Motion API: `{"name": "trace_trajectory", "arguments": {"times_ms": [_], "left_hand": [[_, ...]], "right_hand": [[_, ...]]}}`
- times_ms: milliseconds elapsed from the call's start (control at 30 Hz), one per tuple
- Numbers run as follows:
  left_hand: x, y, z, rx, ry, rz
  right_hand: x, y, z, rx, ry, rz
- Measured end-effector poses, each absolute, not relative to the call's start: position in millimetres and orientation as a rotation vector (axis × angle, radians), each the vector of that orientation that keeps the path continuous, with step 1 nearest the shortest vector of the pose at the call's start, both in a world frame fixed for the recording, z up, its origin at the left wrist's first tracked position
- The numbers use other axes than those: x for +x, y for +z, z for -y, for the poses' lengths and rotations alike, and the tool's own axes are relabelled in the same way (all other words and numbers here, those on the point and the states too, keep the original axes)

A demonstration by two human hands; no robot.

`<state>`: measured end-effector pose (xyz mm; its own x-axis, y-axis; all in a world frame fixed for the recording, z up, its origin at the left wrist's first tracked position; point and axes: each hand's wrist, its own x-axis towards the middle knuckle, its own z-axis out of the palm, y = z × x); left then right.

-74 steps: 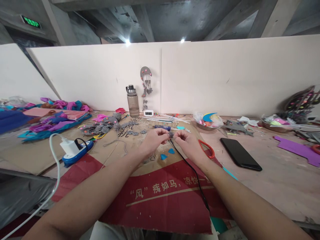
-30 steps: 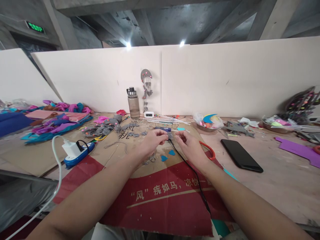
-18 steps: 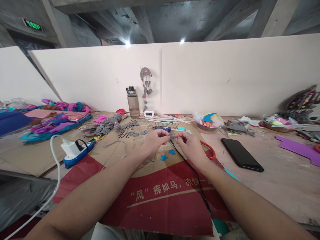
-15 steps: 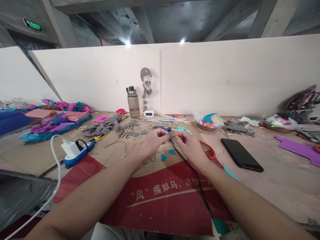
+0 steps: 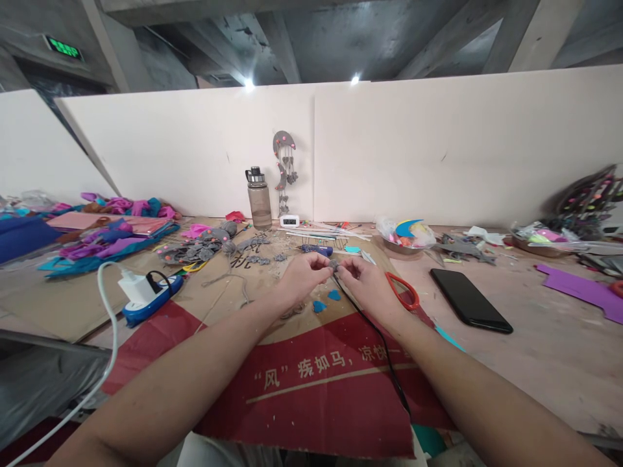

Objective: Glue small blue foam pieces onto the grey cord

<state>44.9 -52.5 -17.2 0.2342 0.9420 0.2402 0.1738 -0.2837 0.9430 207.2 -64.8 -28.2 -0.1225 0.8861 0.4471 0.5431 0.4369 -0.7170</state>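
A small grey felt piece (image 5: 333, 264) is pinched at both sides between my two hands, above the cardboard. My left hand (image 5: 305, 275) is closed on its left edge with thumb and fingertips. From the other side, my right hand (image 5: 364, 283) grips it the same way. The fingers partly cover the piece, so its exact shape is hidden. Just behind my hands lies a blue corded tool (image 5: 316, 250), apparently a glue gun. Two small blue felt cutouts (image 5: 319, 307) lie below my hands. Orange-handled scissors (image 5: 413, 299) rest beside my right wrist.
Printed red-and-brown cardboard (image 5: 311, 415) covers the work area, with a black cord (image 5: 374, 327) across it. A phone (image 5: 470, 300) lies right. A water bottle (image 5: 259, 200), grey felt pieces (image 5: 195, 250) and a power strip (image 5: 153, 301) stand or lie behind and left.
My hands have drawn slightly closer together around the grey felt piece, and my right hand has shifted a little left. The piece stays held between them.
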Motion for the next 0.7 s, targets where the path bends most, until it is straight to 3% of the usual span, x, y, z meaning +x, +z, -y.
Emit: {"name": "trace_trajectory", "arguments": {"times_ms": [167, 400, 600, 700], "left_hand": [[43, -17, 52, 1.600, 1.105, -1.039], [26, -20, 35, 1.582, 1.063, -0.950], [10, -11, 41, 1.727, 0.321, -0.883], [-1, -13, 33, 1.728, 0.271, -1.123]], "right_hand": [[206, -29, 63, -1.208, 0.550, 1.754], [212, -30, 52, -1.063, 1.140, 1.370], [214, -30, 54, -0.992, 1.346, 1.251], [215, -29, 55, -0.979, 1.372, 1.252]]}}
